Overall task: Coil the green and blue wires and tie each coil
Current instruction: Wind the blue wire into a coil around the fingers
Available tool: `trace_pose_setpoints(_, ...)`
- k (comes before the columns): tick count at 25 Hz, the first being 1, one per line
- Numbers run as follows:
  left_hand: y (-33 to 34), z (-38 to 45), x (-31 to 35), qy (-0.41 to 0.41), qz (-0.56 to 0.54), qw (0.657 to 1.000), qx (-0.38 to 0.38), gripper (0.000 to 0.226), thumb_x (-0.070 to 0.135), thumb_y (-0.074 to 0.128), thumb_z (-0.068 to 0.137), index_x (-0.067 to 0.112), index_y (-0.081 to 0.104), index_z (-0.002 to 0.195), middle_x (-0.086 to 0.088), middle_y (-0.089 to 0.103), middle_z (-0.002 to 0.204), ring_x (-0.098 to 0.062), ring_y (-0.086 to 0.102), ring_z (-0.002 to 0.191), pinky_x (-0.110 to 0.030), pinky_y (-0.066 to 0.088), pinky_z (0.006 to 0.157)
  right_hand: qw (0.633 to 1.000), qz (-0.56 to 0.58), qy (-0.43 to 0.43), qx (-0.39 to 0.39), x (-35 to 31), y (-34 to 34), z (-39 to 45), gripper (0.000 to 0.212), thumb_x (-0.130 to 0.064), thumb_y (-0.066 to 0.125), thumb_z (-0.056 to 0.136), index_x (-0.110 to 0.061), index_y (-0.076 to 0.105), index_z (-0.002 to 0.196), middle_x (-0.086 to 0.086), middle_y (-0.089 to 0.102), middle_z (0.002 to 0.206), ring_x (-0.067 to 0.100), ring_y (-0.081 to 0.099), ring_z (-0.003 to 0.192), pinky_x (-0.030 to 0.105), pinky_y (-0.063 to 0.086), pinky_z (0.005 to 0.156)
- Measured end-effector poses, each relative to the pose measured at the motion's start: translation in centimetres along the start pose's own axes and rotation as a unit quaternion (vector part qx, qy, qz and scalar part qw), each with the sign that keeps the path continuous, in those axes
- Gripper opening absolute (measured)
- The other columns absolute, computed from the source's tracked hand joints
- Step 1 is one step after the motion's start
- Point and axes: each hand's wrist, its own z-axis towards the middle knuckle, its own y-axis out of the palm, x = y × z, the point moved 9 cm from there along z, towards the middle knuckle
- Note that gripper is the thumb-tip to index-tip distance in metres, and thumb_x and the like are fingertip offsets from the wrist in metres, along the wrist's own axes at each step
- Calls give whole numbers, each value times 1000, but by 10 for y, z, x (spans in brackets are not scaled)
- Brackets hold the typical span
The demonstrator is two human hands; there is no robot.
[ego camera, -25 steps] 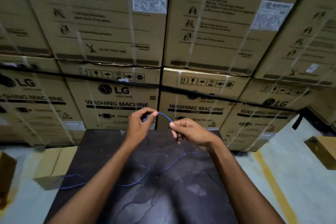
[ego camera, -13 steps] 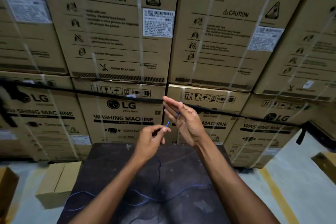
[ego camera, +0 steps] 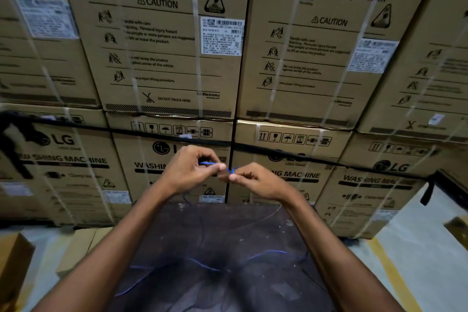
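Note:
A thin blue wire runs between both my hands, held up above the far edge of a dark table. My left hand pinches it between thumb and curled fingers, where a small turn of wire shows. My right hand pinches the wire a short way to the right. The rest of the blue wire trails loose across the table. A thin dark wire, colour hard to tell, also lies on the table. No clearly green wire shows.
Stacked cardboard washing machine boxes wrapped in straps form a wall right behind the table. Smaller cardboard boxes stand on the floor to the left. A pale floor with a yellow line lies to the right.
My right hand went from open with straight fingers to pinching the wire. Both hands came close together at the same height. The view tilted further upward.

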Motion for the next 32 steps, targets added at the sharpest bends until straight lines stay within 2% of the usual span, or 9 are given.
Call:
trace_pose_setpoints(2, -11, 15, 10, 9, -47, 999, 4, 9, 29, 80, 86, 25, 78, 78, 9, 71, 66, -6, 60, 58, -26, 48, 55, 996, 76, 6, -42, 2, 9, -2, 31, -20, 51, 107, -1, 72, 120, 11, 76, 112, 14, 71, 104, 28, 55, 92)
trace_pose_setpoints(6, -9, 36, 10, -32, -180, 982, 50, 10, 2, 70, 92, 1, 72, 82, 20, 60, 52, 8, 49, 48, -4, 35, 52, 947, 307, -39, -89, -27, 19, -9, 31, -24, 53, 102, 1, 71, 103, 13, 76, 91, 22, 72, 82, 31, 56, 80)
trace_pose_setpoints(11, 33, 19, -32, -108, -341, 929, 98, 32, 47, 72, 89, 16, 77, 88, -10, 55, 71, -20, 43, 64, -30, 33, 57, 873, 477, -98, 23, -57, -10, 0, 27, -23, 50, 100, -6, 70, 96, 11, 76, 83, 21, 74, 78, 27, 59, 74)
trace_pose_setpoints(14, 62, 4, -25, -124, -349, 924, 89, 24, 31, 62, 96, 24, 74, 76, 3, 45, 55, -3, 32, 43, -15, 24, 43, 842, 522, -104, 86, -61, -26, 11, 33, -23, 46, 101, -7, 75, 98, 13, 78, 89, 20, 76, 82, 24, 61, 75)
trace_pose_setpoints(17, 66, -4, -16, -109, -306, 941, 101, 39, 19, 57, 102, 26, 67, 65, 2, 36, 52, -4, 29, 43, -19, 21, 41, 823, 543, -87, 142, -54, -34, 20, 32, -18, 42, 106, -1, 69, 107, 15, 78, 97, 21, 77, 87, 24, 62, 78)
trace_pose_setpoints(21, 44, -11, -11, -54, -144, 980, 129, 28, 31, 55, 102, 23, 76, 85, -24, 56, 61, -19, 45, 54, -38, 34, 49, 855, 468, -88, 204, -44, -46, 25, 29, -16, 45, 107, 0, 68, 114, 17, 76, 108, 26, 74, 101, 29, 60, 88)
trace_pose_setpoints(24, 31, -20, -4, -42, -50, 987, 145, 26, 39, 55, 95, 28, 75, 84, 3, 71, 68, -9, 64, 61, -39, 50, 60, 895, 381, -89, 213, -45, -46, 28, 30, -14, 45, 108, 3, 66, 119, 19, 75, 113, 26, 72, 110, 32, 58, 94)
trace_pose_setpoints(28, 10, -30, 24, -7, 50, 989, 138, 26, 42, 59, 91, 26, 67, 73, 0, 61, 56, -15, 56, 51, -36, 45, 50, 955, 198, -95, 202, -49, -54, 25, 26, -4, 47, 106, 7, 67, 116, 19, 76, 108, 19, 73, 106, 27, 56, 94)
trace_pose_setpoints(32, -22, -7, 52, 42, 110, 988, 96, 23, 51, 65, 88, 35, 73, 73, 10, 65, 57, -10, 61, 53, -30, 45, 48, 993, 23, -61, 100, -53, -34, 19, 27, -16, 49, 107, -5, 73, 105, 8, 76, 92, 10, 70, 85, 27, 54, 78)
